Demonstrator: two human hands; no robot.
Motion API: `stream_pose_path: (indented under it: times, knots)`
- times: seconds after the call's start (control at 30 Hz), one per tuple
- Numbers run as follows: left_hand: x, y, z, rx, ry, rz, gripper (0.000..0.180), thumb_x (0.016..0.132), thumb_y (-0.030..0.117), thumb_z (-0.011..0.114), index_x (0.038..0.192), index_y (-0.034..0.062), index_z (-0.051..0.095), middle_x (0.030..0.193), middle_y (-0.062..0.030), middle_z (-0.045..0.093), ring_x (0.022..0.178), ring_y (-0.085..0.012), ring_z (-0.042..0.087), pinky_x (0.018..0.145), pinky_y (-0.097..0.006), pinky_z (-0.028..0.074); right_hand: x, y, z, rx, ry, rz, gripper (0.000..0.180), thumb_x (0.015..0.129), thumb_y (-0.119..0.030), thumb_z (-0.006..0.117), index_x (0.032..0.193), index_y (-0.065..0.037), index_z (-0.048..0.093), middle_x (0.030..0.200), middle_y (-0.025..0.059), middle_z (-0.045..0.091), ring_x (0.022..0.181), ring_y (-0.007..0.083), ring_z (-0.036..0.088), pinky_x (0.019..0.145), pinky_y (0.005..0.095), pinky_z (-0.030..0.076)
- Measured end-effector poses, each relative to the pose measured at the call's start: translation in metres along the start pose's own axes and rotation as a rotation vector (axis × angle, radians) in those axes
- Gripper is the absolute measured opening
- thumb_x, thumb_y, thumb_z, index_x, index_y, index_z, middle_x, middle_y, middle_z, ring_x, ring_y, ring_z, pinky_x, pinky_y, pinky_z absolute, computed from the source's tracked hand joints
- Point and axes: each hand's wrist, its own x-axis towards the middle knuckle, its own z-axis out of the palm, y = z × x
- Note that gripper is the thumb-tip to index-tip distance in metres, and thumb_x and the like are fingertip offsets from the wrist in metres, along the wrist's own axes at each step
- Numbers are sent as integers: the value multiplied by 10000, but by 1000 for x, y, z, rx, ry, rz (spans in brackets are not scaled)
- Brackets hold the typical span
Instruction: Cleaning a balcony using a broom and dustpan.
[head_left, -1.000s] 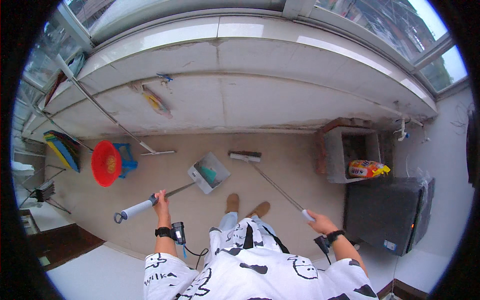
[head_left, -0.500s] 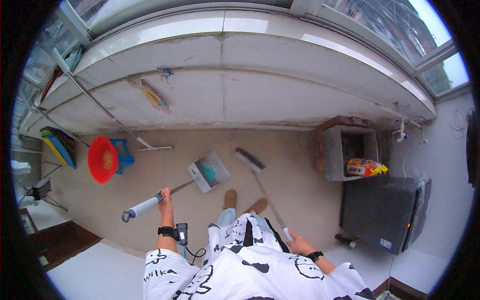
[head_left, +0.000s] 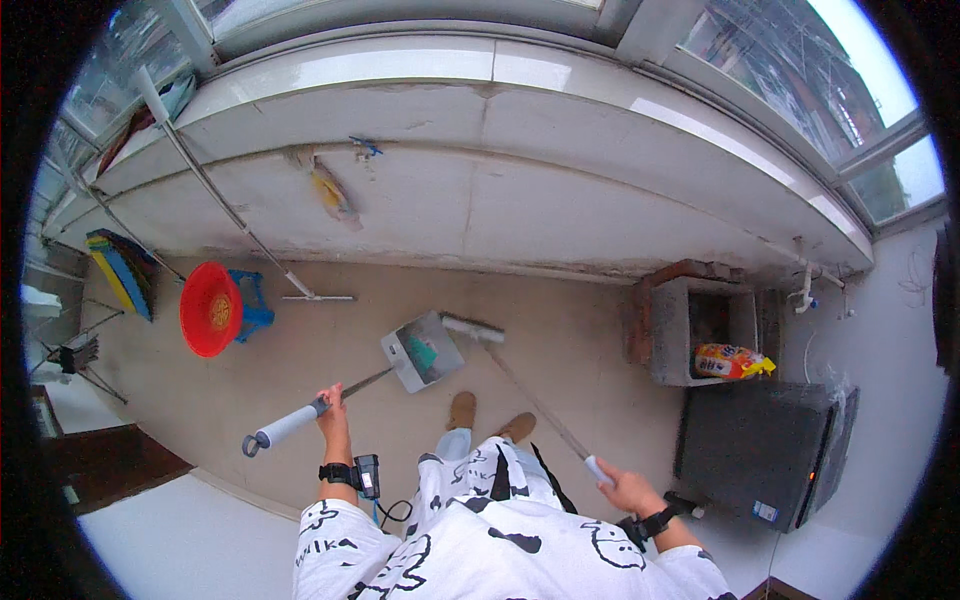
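Note:
My left hand [head_left: 333, 402] is closed around the handle of a long-handled dustpan [head_left: 405, 365], just below its thick grey grip. The light grey pan rests on the floor ahead of my feet, with a green patch [head_left: 422, 350] inside it that I cannot make out further. My right hand [head_left: 628, 492] grips the white end of a broom's handle. That broom [head_left: 473, 328] has its head on the floor at the right rim of the pan; whether the two touch is hard to tell.
A red basin [head_left: 212, 310] sits by a blue stool [head_left: 252, 303] on the left, near a leaning squeegee pole [head_left: 225, 205]. On the right, a concrete sink [head_left: 670, 335] holds an orange-yellow bag [head_left: 730, 361], above a dark cabinet [head_left: 755, 450]. A low wall [head_left: 560, 200] runs along the far side.
The broom head has swung left to the dustpan's edge. My right hand has shifted right and turned. The dustpan stays in my left hand, almost unmoved, and the view has shifted slightly.

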Motion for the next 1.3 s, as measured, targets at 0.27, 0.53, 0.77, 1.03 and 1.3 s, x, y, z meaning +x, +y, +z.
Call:
stream_pose_path:
  times: [0.27,0.53,0.77,1.03,1.3]
  knots:
    - [-4,3,-8,-29,58,11,198,824,291,563,804,159,417,1007,-28,598,909,-100,529,689,-289,369,92,-24,-29,-168,143,-24,511,794,-295,488,1273,-169,363,952,232,574,865,393,555,778,453,431]
    - [-8,-17,-44,82,184,-8,170,843,297,525,852,138,466,1002,-8,597,873,-106,505,690,-291,389,101,10,-9,-118,-7,-99,542,782,-289,523,1288,-197,353,977,230,567,880,393,550,789,438,429]
    - [-13,-28,-65,106,273,-94,158,854,293,501,879,145,454,1064,-27,569,994,-149,481,787,-363,379,200,-50,-55,-267,40,-248,486,783,-248,476,1256,-194,380,890,230,584,833,394,554,746,454,439]
    - [-10,-11,-56,103,330,-98,174,859,308,487,853,143,432,1078,-34,565,1007,-157,477,839,-369,358,310,-109,-61,-378,-84,-298,440,781,-179,435,1218,-153,391,991,212,566,916,357,546,766,436,438]
    - [-7,-12,-43,206,297,-111,184,855,312,497,862,130,473,1051,-36,574,964,-138,501,821,-329,368,201,-18,-95,-377,-119,-159,490,770,-285,530,1239,-199,417,923,206,587,842,386,556,754,435,440]
